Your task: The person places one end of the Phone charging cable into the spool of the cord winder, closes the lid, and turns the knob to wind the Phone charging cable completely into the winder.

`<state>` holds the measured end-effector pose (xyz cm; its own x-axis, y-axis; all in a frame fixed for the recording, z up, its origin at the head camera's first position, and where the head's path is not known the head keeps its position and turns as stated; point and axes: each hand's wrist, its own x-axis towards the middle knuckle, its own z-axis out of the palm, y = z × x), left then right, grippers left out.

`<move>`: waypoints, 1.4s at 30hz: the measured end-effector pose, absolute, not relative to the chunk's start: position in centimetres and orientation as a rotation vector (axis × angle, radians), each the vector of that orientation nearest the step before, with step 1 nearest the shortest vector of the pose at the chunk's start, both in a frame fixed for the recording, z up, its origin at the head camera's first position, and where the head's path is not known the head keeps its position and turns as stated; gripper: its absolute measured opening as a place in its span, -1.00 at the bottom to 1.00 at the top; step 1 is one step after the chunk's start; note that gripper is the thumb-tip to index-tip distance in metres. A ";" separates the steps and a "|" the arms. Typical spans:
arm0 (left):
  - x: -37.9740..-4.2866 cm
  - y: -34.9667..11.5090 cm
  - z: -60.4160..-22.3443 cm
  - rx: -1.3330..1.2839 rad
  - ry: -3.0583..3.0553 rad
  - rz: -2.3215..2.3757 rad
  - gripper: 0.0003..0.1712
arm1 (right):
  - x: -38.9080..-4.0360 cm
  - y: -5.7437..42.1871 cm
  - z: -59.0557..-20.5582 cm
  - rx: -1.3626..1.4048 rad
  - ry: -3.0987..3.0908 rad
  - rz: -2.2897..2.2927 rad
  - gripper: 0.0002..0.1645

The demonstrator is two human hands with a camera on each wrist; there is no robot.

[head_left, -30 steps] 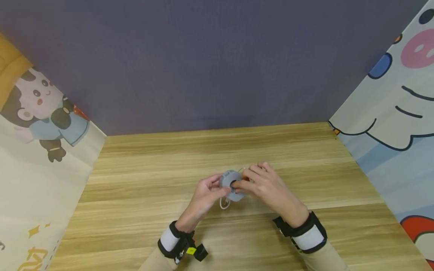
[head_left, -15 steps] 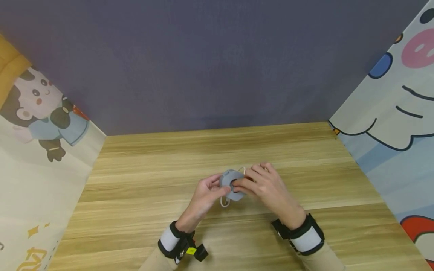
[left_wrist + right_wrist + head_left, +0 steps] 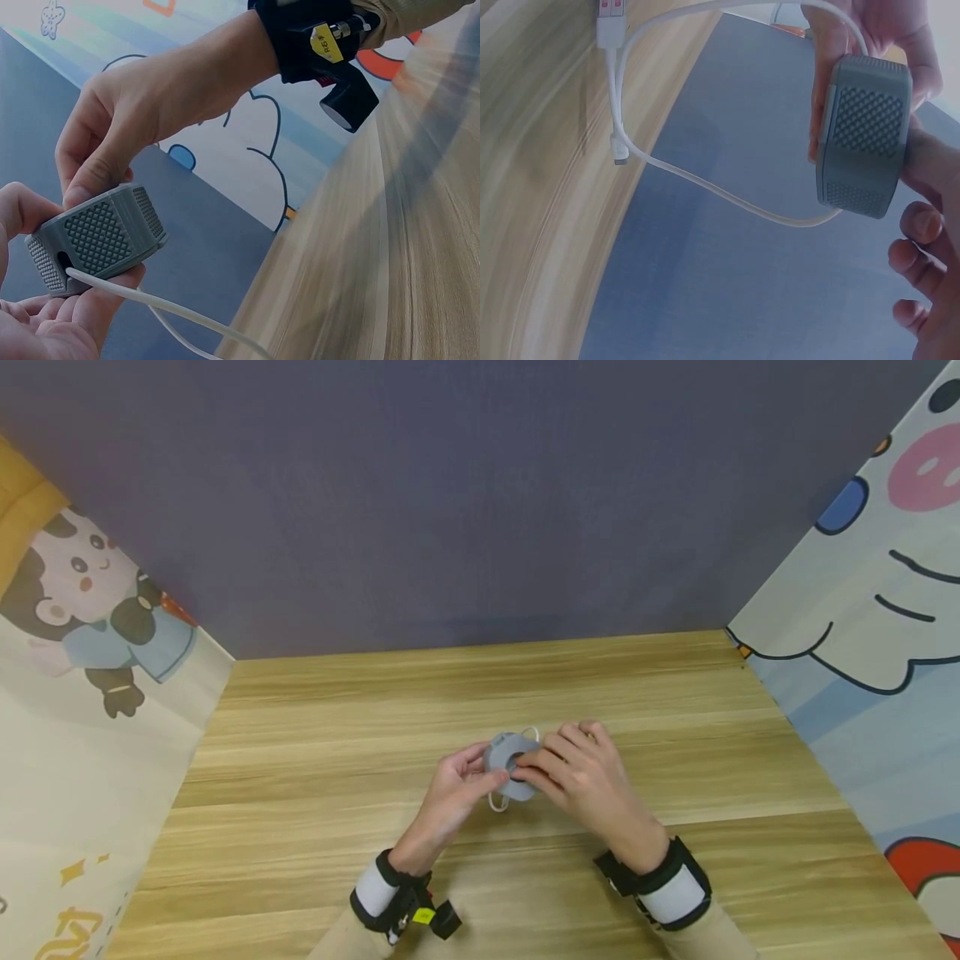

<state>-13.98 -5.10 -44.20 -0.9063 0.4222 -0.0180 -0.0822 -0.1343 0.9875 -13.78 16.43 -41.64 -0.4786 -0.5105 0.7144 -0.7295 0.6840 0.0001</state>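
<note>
A grey many-sided cable winder [image 3: 497, 753] with a round hole in its face is held above the table in the head view. My left hand [image 3: 453, 795] grips its left side, thumb on the face. My right hand [image 3: 591, 774] has its thumb and index finger in the hole, pinching at the winder's centre; those fingertips are partly hidden. Textured panels cover the winder's rim in the left wrist view. A white cable [image 3: 180, 310] leaves a slot there. In the right wrist view, a USB plug [image 3: 611, 24] and a smaller plug [image 3: 620, 148] hang from the cable.
Below the hands lies a wood-grain table [image 3: 337, 718]. A dark blue-grey panel [image 3: 465, 510] stands at the back, with cartoon-printed walls at left and right. Each wrist wears a black strap [image 3: 675, 889] with a white patch.
My right hand has turned slightly at the hole, its wrist drifting left and a little down. The winder has risen slightly, and more of the upper cable loop shows. My left hand stays nearly still.
</note>
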 end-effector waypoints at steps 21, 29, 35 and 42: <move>-14.0 -5.1 -44.2 0.442 1.732 2.176 -0.36 | -13.6 15.7 -42.0 0.847 -2.170 0.441 -0.48; -14.0 -5.0 -44.1 0.424 1.729 2.188 -0.34 | -13.4 15.4 -42.0 0.815 -2.201 0.450 -0.47; -13.9 -4.9 -44.0 0.409 1.724 2.194 -0.33 | -13.4 15.2 -42.2 0.805 -2.190 0.474 -0.48; -13.8 -4.8 -44.0 0.415 1.733 2.192 -0.34 | -13.2 15.1 -42.3 0.776 -2.204 0.491 -0.46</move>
<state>-13.83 -4.82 -43.97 -0.9082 0.4173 0.0312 -0.0659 -0.2163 0.9741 -13.23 15.09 -42.30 -0.5461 -0.3780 0.7476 -0.6597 0.7440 -0.1058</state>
